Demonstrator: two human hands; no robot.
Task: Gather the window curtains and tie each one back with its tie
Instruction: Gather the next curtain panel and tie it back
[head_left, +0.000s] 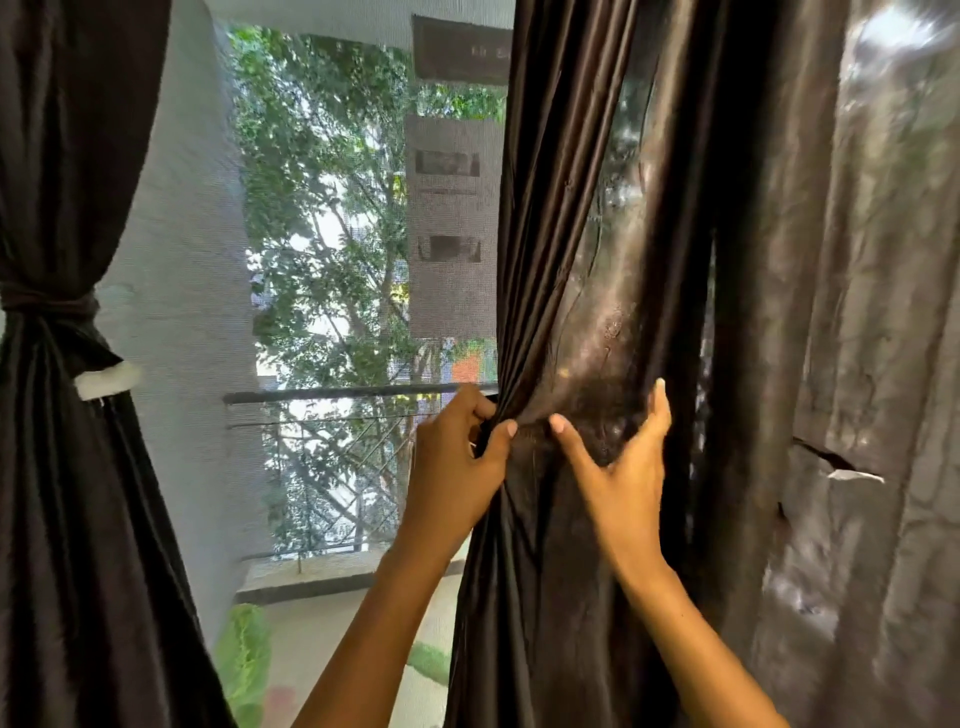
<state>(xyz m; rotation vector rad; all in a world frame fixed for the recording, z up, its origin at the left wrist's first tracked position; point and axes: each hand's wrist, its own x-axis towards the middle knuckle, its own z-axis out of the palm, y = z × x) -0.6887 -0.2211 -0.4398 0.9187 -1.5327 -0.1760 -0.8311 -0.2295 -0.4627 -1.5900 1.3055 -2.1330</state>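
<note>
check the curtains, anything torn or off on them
Yes. The right curtain has a tear at its right side, level with the hands: a dark slit with a pale flap of fabric hanging out. The left curtain looks intact and is already tied back.

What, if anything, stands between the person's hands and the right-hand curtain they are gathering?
Nothing visible does. The left hand already grips the curtain at its window-side edge, and the right hand is spread open against the bunched fabric beside it.

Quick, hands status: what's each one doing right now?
Left hand: gripping the gathered edge of the right curtain.
Right hand: open, fingers spread, pressing against the same curtain.
</note>
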